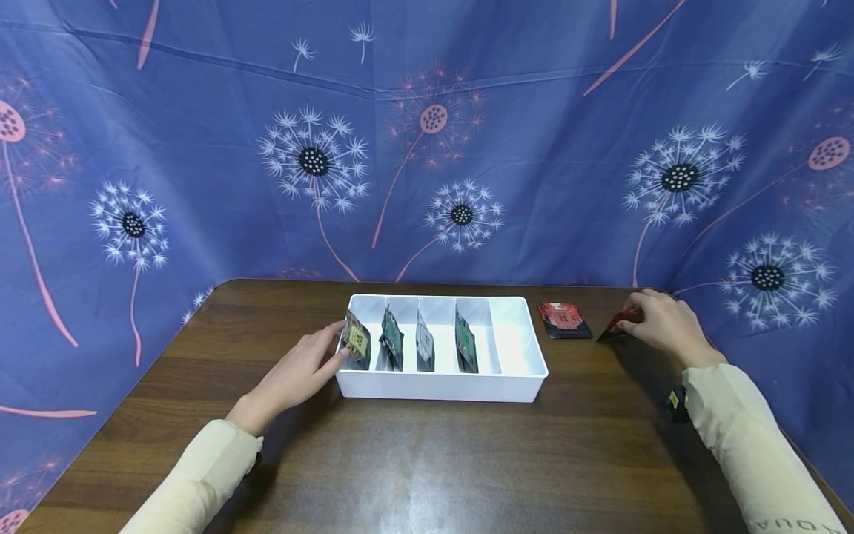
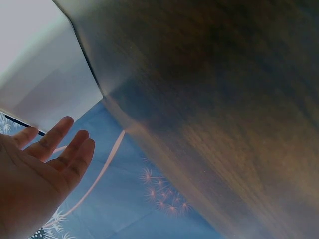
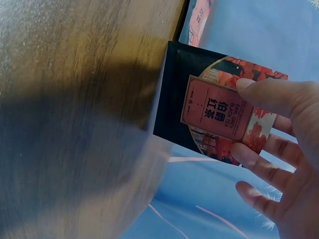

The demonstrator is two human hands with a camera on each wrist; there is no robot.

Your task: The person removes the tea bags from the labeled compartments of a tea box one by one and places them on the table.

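Note:
My right hand (image 1: 663,326) pinches a red and black tea sachet (image 3: 214,109) between thumb and fingers, at the table's right side. Its label reads "Earl Grey Black Tea", and its dark edge points down toward the tabletop. Another red and black sachet (image 1: 564,320) lies flat just left of that hand. My left hand (image 1: 293,374) rests at the left end of a white divided box (image 1: 437,386), fingers extended along the end wall and thumb at the rim. Nearest to it, a yellow-labelled sachet (image 1: 356,340) leans in the leftmost compartment.
Further sachets lean in the box: a green one (image 1: 392,340), a white-labelled one (image 1: 425,343) and another green one (image 1: 466,343). The wide right compartment (image 1: 517,337) shows its bare white floor. Behind the brown wooden table (image 1: 400,460) hangs a blue dandelion-print cloth (image 1: 534,148).

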